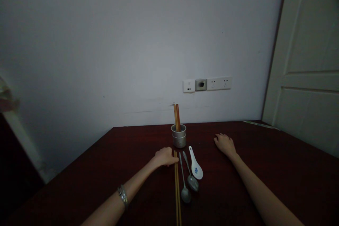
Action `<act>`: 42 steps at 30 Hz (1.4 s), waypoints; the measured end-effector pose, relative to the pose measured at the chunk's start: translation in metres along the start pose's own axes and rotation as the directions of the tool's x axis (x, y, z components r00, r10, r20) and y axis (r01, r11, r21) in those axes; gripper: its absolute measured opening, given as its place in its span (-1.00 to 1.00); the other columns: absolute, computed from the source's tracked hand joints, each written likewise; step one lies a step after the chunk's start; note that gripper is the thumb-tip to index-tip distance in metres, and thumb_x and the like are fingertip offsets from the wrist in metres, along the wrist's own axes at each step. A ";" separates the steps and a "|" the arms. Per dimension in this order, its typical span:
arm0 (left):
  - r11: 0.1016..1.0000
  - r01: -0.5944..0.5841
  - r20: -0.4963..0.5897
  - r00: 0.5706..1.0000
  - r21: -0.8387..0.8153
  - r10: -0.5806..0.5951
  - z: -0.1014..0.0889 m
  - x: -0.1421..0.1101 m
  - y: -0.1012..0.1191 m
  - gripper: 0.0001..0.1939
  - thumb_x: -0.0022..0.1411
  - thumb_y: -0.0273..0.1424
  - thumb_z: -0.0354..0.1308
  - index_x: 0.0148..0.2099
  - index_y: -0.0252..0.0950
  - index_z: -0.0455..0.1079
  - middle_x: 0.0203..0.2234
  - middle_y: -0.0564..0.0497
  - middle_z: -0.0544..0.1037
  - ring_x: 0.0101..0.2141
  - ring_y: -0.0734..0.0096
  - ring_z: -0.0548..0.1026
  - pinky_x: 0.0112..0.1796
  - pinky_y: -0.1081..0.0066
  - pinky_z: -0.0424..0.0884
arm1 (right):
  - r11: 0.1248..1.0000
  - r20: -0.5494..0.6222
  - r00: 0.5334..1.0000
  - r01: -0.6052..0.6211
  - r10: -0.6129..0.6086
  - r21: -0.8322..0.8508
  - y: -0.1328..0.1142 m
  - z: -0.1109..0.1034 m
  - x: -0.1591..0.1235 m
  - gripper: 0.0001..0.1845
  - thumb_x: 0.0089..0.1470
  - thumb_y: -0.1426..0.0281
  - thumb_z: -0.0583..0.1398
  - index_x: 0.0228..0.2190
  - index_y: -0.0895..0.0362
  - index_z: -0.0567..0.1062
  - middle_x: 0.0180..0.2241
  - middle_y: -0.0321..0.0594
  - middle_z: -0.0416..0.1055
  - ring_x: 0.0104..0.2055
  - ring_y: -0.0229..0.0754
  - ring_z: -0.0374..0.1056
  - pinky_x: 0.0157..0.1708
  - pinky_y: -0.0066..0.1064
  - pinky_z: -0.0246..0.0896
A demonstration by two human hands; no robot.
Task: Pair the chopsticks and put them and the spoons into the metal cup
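My left hand (164,156) is at the upper ends of a pair of wooden chopsticks (177,190), fingers curled and thumb across them. The chopsticks lie lengthwise on the table. Right of them lie two metal spoons (185,195) (193,183), then a white soup spoon (196,169) with a blue pattern. Just behind stands a metal cylindrical holder (179,140), with several more chopsticks (177,117) upright in it. Farther right, my right hand (224,143) rests on the tabletop, fingers loosely laid out and holding nothing.
The dark red table (127,144) meets a pale wall (148,42) at its back edge. Sockets and switches (212,83) are set in the wall. A light panelled door (309,60) stands at the right. A thin strip (261,125) lies at the back right edge.
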State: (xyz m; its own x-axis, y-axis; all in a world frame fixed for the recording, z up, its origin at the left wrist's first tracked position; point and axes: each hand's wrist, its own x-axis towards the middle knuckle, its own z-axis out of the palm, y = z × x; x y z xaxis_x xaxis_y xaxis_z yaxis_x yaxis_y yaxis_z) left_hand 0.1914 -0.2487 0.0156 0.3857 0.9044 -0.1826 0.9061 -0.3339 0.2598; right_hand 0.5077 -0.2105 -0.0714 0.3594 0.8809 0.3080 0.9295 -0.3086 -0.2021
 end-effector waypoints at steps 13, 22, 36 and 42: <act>0.995 -0.010 -0.050 0.999 0.101 0.015 0.015 0.011 0.000 -0.63 -0.09 -0.15 0.06 -0.35 -0.32 0.45 -0.41 -0.18 0.53 -0.32 0.08 0.48 -0.38 0.32 0.36 | 1.000 -0.007 1.000 0.002 -0.002 -0.004 0.001 0.001 0.000 -0.57 0.06 0.37 -0.07 -0.08 0.21 0.37 0.01 0.01 0.25 0.08 -0.01 0.09 0.01 -0.13 -0.07; 0.997 -0.015 -0.117 0.993 0.077 0.024 0.024 0.011 -0.001 -0.64 -0.04 -0.19 0.03 -0.29 -0.32 0.45 -0.37 -0.20 0.53 -0.32 0.10 0.49 -0.39 0.34 0.37 | 1.000 -0.002 1.000 -0.002 0.002 -0.001 0.000 0.001 -0.001 -0.56 0.06 0.36 -0.07 -0.08 0.21 0.37 0.03 0.02 0.24 0.09 0.00 0.08 0.02 -0.12 -0.08; 1.000 0.025 -0.211 0.977 -0.004 -0.025 0.023 0.003 0.005 -0.70 -0.02 -0.29 0.02 -0.35 -0.37 0.48 -0.42 -0.21 0.53 -0.38 0.17 0.50 -0.47 0.44 0.32 | 0.999 -0.016 1.000 0.021 -0.021 -0.025 0.004 0.008 0.002 -0.57 0.07 0.35 -0.09 -0.08 0.21 0.37 0.02 0.01 0.25 0.08 0.00 0.10 0.00 -0.13 -0.04; 0.998 -0.049 -0.359 0.931 0.037 0.059 -0.019 -0.020 0.021 -0.73 -0.01 -0.32 0.03 -0.39 -0.40 0.47 -0.48 -0.18 0.52 -0.44 0.28 0.48 -0.48 0.47 0.26 | 0.999 -0.020 1.000 0.007 -0.007 0.034 0.005 0.005 0.003 -0.58 0.08 0.31 -0.09 -0.16 0.17 0.44 -0.03 -0.03 0.31 0.05 0.00 0.17 -0.02 -0.12 0.00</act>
State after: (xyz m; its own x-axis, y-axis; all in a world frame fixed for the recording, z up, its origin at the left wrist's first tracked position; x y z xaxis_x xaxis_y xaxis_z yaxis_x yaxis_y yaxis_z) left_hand 0.1998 -0.2686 0.0422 0.3501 0.9181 0.1860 0.8918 -0.3874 0.2337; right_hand 0.5125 -0.2077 -0.0765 0.3547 0.8756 0.3278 0.9287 -0.2896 -0.2314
